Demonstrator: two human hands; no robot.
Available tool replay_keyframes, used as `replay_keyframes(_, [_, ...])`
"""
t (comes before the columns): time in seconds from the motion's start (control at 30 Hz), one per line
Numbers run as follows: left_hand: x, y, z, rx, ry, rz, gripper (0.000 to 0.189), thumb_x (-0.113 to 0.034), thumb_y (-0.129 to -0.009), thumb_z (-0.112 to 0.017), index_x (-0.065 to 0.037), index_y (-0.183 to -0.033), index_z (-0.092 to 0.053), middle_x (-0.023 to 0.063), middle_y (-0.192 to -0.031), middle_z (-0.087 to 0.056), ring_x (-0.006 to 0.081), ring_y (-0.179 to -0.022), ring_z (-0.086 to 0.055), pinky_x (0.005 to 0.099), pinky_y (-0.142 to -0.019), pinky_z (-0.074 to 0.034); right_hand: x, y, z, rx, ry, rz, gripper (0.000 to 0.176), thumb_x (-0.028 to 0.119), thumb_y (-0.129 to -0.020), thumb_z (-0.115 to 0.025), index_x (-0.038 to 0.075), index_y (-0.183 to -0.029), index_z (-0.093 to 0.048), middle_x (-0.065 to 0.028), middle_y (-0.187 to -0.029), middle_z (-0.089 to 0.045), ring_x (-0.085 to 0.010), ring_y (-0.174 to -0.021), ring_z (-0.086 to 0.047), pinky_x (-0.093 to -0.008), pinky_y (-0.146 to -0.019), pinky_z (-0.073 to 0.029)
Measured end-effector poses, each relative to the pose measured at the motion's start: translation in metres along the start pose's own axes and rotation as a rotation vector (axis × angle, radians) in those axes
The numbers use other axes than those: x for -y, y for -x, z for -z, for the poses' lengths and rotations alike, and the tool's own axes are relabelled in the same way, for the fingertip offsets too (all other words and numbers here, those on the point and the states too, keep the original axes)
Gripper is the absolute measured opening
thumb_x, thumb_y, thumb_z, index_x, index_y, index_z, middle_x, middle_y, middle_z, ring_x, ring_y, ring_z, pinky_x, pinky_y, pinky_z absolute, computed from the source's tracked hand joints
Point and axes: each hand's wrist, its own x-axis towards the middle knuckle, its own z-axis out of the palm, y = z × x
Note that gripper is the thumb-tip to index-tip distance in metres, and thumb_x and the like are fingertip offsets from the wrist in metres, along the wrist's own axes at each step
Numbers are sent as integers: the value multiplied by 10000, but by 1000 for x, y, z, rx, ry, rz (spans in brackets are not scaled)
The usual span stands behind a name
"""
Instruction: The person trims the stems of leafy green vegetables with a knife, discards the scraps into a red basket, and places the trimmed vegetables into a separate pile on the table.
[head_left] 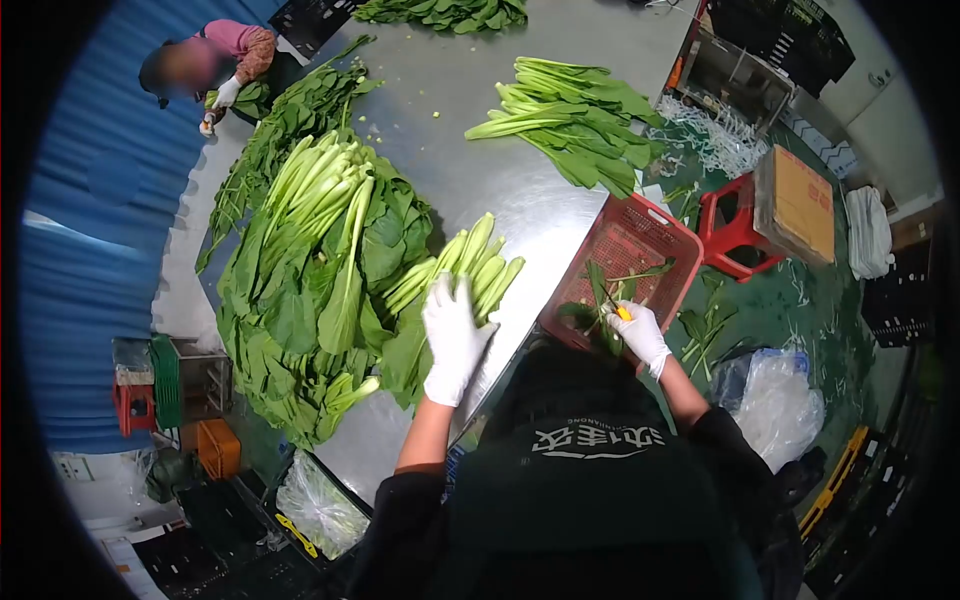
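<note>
My left hand (453,340), in a white glove, lies on a bunch of leafy greens (478,262) at the table's near edge. Its fingers are stretched over the pale stems and the thumb stands apart. My right hand (643,337), also gloved, is closed around a small knife (625,313) with a yellow handle. It is over the near end of a red plastic basket (682,240), beside loose leaves (598,285). The blade is hard to make out against the leaves. Left of my left hand rises a large heap of greens (300,270).
Another bundle of greens (570,115) lies across the metal table (430,130). Beyond the basket stand a red stool (725,228) and a cardboard box (803,205). A co-worker (235,55) handles greens at the far left. Clear plastic bags (775,405) lie on the floor.
</note>
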Motion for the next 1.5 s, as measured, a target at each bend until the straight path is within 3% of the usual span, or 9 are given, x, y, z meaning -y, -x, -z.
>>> replay_keyframes(0.3, [-38, -52, -89, -99, -246, -127, 267, -242, -734, -678, -56, -883, -557, 120, -832, -525, 273, -831, -529, 381, -700, -438, 0, 10, 14, 1, 33, 46, 275, 159, -821, -637, -7, -1040, -622, -128, -799, -639, -167, -649, -595, -293, -626, -479])
replay_keyframes(0.43, [-27, -53, -77, -86, 294, -141, 199, -167, -796, -632, -65, -961, -582, 146, -901, -597, 270, -832, -590, 367, -721, -464, -1, 9, 21, -94, 74, 26, 281, 178, -822, -628, -9, -1032, -620, -157, -826, -645, -204, -678, -620, -308, -648, -490])
replay_keyframes(0.57, [-52, -64, -10, 473, 1253, 248, 183, -83, -893, -564, -15, -1062, -565, 25, -879, -621, 92, -769, -578, 246, -697, -478, 36, 14, 28, -167, 109, 95, 274, 185, -819, -630, 17, -1035, -629, -178, -902, -652, -280, -774, -643, -343, -711, -502])
replay_keyframes(0.73, [-91, -69, -2, 338, 1133, -56, 174, -123, -895, -588, -50, -1053, -588, -12, -852, -583, 55, -766, -519, 221, -671, -437, 92, 14, 35, -256, 180, 244, 314, 166, -791, -649, 69, -1087, -612, -150, -1005, -629, -341, -878, -616, -376, -756, -499])
replay_keyframes(1.13, [-125, -64, -3, 893, 1290, -139, 183, -85, -904, -552, -8, -1066, -582, 27, -941, -617, 79, -847, -551, 223, -747, -453, 54, 35, 54, -406, 327, 304, 252, 122, -763, -612, 92, -1013, -615, -143, -901, -634, -335, -788, -622, -407, -683, -500])
replay_keyframes(1.2, [-125, -66, 6, 967, 1223, -207, 214, -108, -905, -538, 2, -1085, -576, 37, -975, -621, 93, -872, -557, 232, -767, -452, 30, 37, 65, -243, 471, -39, 223, 132, -791, -617, 85, -1007, -638, -172, -840, -637, -360, -749, -616, -423, -656, -499])
replay_keyframes(1.27, [-126, -67, 2, 1007, 1311, -198, 229, -142, -921, -519, -6, -1099, -568, 36, -961, -621, 91, -859, -558, 226, -758, -451, 35, 39, 71, -346, 390, -4, 223, 149, -823, -630, 88, -1037, -651, -131, -730, -638, -286, -620, -622, -362, -583, -496])
replay_keyframes(1.37, [-131, -65, -8, 1219, 1609, -78, 239, -172, -947, -467, -36, -1129, -544, 17, -889, -597, 80, -770, -545, 226, -689, -460, 107, 50, 88, -22, -552, -21, 228, 136, -846, -621, 66, -1061, -644, 27, -719, -582, -47, -594, -498, -204, -525, -436])
replay_keyframes(1.5, [-141, -64, -8, 1303, 1617, -89, 226, -102, -922, -490, -37, -1136, -527, 10, -890, -591, 73, -753, -548, 205, -660, -461, 135, 37, 86, 88, -457, -50, 163, 131, -819, -634, 37, -952, -637, 2, -752, -622, -66, -610, -551, -215, -518, -444])
